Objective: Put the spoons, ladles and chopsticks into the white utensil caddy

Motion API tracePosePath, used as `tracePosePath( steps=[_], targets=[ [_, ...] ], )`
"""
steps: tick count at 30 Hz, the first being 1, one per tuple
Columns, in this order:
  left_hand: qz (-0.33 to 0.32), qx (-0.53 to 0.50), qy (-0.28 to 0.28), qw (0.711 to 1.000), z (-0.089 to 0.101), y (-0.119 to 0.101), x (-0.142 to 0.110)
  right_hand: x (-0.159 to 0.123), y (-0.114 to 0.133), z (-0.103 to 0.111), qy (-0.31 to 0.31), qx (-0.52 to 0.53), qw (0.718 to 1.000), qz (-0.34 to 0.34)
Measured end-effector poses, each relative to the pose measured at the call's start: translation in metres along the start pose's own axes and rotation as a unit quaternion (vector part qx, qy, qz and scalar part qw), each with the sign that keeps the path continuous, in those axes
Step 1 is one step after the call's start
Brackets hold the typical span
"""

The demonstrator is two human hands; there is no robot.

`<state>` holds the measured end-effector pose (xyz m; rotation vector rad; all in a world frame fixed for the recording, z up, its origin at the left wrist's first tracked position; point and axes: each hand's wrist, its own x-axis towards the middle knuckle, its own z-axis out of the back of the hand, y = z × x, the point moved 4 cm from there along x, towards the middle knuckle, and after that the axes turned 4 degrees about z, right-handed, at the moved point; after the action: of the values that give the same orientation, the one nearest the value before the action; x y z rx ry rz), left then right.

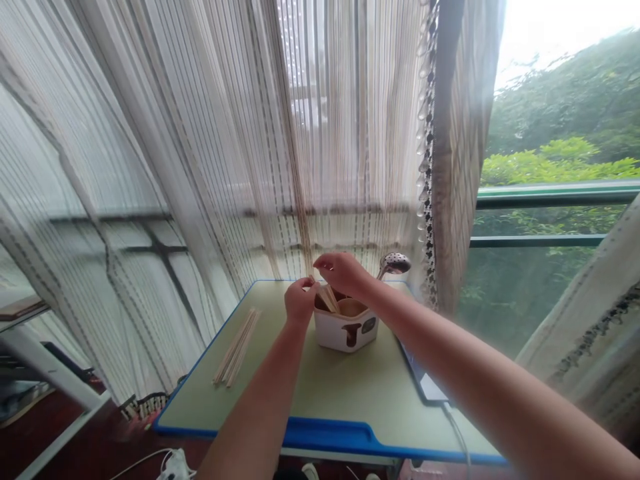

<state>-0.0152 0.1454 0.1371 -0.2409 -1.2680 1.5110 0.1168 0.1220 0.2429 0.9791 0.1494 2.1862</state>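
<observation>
A white cutlery holder (pixel 333 335) with a brown inside stands towards the back of the table. Several pale wooden chopsticks (pixel 329 299) lean in its left side, tops tilted towards my left hand. My left hand (pixel 299 303) is closed at the holder's left rim, thumb and finger pinched at the tops of these chopsticks. Just above the holder, my right hand (pixel 344 273) has its fingers curled in; what they hold, if anything, is hidden. A metal slotted spoon (pixel 396 263) stands up from behind my right wrist. More loose chopsticks (pixel 237 348) lie to the left.
The green table (pixel 345 400) has a raised blue edge. A phone or tablet (pixel 430 387) with a white cable (pixel 457 430) lies at the right, partly under my right forearm. Sheer striped curtains (pixel 225 133) hang behind the table, beside a window with a railing (pixel 555 197).
</observation>
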Motion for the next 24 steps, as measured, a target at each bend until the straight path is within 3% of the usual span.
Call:
tracePosePath(
  steps=[6,10,13,16,20,24],
  targets=[
    [0.013,0.006,-0.007,1.0,0.0,0.001,-0.003,-0.004,-0.001,-0.004,-0.056,0.06,0.997,-0.011],
    [0.024,-0.015,0.0,1.0,0.004,0.003,-0.008,-0.009,0.011,-0.002,-0.094,0.089,0.992,0.011],
    [0.012,-0.027,-0.014,0.999,0.022,0.012,-0.018,-0.015,0.035,-0.001,-0.144,0.074,0.986,0.049],
    [0.031,0.032,-0.079,0.996,0.056,0.038,-0.031,-0.024,0.066,-0.012,-0.185,0.091,0.975,0.082],
    [0.084,0.182,-0.162,0.966,0.109,0.091,-0.047,-0.033,0.093,-0.062,-0.185,0.175,0.965,0.058],
    [0.145,0.275,-0.152,0.938,0.147,0.144,-0.056,-0.041,0.086,-0.149,-0.136,0.233,0.962,-0.04]
  ],
)
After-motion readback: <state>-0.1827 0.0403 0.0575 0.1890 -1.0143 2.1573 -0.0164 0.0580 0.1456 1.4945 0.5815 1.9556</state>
